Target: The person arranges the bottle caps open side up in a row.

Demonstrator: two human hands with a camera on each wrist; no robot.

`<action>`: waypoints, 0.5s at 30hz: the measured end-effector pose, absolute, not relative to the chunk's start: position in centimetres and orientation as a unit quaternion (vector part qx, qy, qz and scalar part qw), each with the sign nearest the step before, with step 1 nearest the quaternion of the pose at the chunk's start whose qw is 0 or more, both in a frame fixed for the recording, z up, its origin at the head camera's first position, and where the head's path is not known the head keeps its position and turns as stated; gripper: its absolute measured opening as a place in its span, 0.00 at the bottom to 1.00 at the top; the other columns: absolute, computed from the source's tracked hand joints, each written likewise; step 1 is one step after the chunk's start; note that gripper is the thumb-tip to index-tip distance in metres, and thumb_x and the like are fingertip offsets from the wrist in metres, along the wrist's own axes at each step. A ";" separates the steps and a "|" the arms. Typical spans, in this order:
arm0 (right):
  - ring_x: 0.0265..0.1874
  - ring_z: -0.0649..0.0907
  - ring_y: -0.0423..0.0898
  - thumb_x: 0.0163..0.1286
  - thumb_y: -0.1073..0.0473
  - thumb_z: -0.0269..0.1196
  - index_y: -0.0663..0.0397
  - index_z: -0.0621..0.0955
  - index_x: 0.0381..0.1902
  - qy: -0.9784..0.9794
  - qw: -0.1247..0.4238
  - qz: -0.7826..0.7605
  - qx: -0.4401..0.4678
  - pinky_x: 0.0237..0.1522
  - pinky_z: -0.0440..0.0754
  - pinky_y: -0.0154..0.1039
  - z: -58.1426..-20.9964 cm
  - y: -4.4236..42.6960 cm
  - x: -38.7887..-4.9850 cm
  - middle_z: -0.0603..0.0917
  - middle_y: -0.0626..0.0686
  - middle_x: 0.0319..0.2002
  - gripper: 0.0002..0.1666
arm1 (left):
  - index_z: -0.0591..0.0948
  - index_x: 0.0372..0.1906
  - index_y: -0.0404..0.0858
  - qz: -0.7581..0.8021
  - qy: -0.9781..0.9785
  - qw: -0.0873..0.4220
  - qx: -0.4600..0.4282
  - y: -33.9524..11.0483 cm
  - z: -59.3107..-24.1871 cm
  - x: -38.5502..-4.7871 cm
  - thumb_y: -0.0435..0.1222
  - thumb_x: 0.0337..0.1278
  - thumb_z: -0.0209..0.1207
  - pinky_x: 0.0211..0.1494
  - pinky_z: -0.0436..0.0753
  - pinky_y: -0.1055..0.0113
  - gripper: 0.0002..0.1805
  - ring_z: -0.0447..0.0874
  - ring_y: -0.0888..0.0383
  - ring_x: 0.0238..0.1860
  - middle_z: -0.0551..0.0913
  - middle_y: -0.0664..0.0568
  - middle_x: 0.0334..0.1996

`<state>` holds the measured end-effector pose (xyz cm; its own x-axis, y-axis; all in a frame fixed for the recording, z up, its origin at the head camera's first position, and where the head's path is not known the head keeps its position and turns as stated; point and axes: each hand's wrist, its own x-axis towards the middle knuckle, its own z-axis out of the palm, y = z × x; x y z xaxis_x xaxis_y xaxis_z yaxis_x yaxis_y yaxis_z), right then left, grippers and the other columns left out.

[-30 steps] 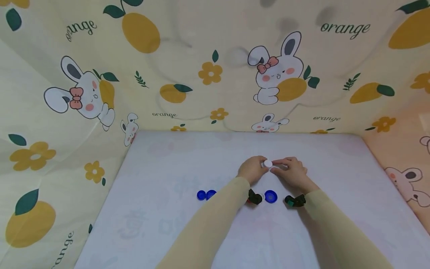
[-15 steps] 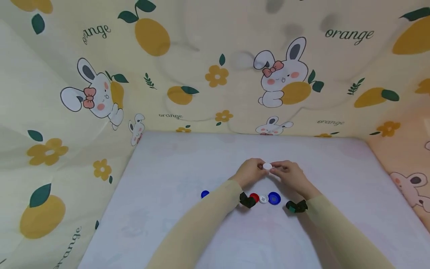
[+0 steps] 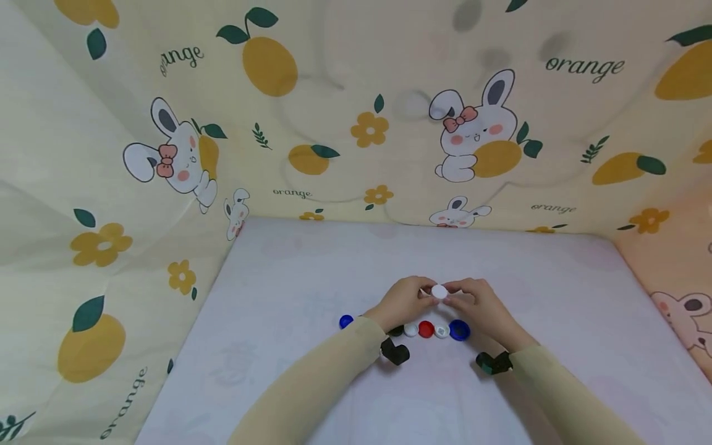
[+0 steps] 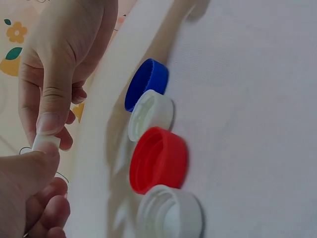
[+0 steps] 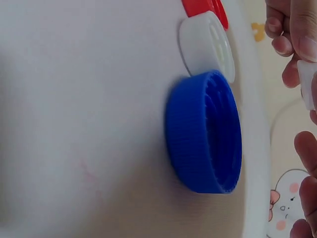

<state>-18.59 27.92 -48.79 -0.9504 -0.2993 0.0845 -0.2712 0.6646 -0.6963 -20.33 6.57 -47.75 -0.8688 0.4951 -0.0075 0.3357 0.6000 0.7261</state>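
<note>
In the head view my left hand point(image 3: 402, 303) and right hand point(image 3: 481, 309) meet above the table, both pinching one small white bottle cap point(image 3: 439, 292) between thumbs and fingers. In the left wrist view the thumbs press the edges of this cap point(image 4: 46, 143). A row of bottle caps lies just below the hands: a white cap point(image 3: 411, 330), a red cap point(image 3: 426, 329), another white cap point(image 3: 442, 331) and a larger blue cap point(image 3: 459, 330). These lie hollow side up, touching or nearly touching. Left of them, a dark round thing point(image 3: 397, 330) is partly covered by my left wrist.
A small blue cap point(image 3: 346, 321) lies left of my left sleeve point(image 3: 328, 377), which may hide more of the row. Small black devices sit at the left wrist point(image 3: 395, 352) and right wrist point(image 3: 494, 363). A printed cloth wall point(image 3: 334, 123) stands behind the white-covered table point(image 3: 289, 259).
Both hands have drawn a little nearer to the row with the white cap between them. My left forearm has shifted left, uncovering the red and white caps. The head view has turned slightly.
</note>
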 end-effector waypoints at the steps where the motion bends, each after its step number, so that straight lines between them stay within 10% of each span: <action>1: 0.55 0.74 0.54 0.63 0.44 0.66 0.50 0.84 0.52 0.912 0.019 -0.378 -0.157 0.58 0.64 0.62 -48.8 27.9 -18.5 0.84 0.49 0.47 0.23 | 0.81 0.56 0.47 0.381 0.888 0.107 0.235 6.5 -47.8 -20.3 0.45 0.61 0.63 0.39 0.74 0.74 0.19 0.74 0.68 0.34 0.80 0.63 0.40; 15: 0.52 0.73 0.52 0.63 0.45 0.67 0.48 0.83 0.52 0.916 0.016 -0.372 -0.148 0.56 0.67 0.60 -48.7 27.7 -17.9 0.84 0.48 0.47 0.22 | 0.80 0.58 0.48 0.382 0.885 0.117 0.241 6.2 -48.0 -20.1 0.46 0.63 0.62 0.38 0.74 0.73 0.20 0.74 0.67 0.35 0.77 0.67 0.38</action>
